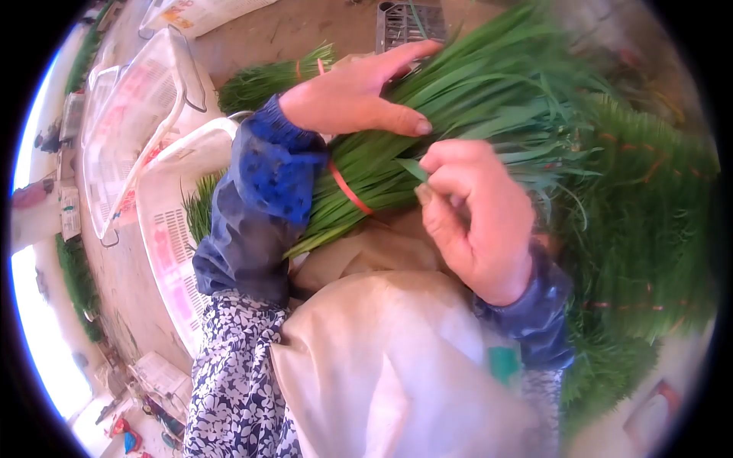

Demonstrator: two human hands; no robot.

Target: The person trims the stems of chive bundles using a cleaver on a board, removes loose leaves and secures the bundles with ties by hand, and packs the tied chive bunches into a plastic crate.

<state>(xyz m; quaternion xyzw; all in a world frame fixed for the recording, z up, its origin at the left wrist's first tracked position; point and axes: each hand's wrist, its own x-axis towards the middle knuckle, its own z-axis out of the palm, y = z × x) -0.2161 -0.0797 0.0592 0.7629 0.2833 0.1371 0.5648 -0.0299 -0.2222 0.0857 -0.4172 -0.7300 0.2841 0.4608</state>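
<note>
Leaf [412,168] pinched in right hand [489,221], left hand [343,95] spread on bunch [473,95] — picking-over, seemingly; pulling it free calls for steadying pressure.

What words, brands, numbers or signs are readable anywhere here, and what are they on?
None can be read.
Top crate: orange-red marks, too blurred to make out as words.
Pale sheet at the far left: marks too small to read.
Papers at lower left: too small and blurred.
Band round the bunch: no lettering shows.
</note>
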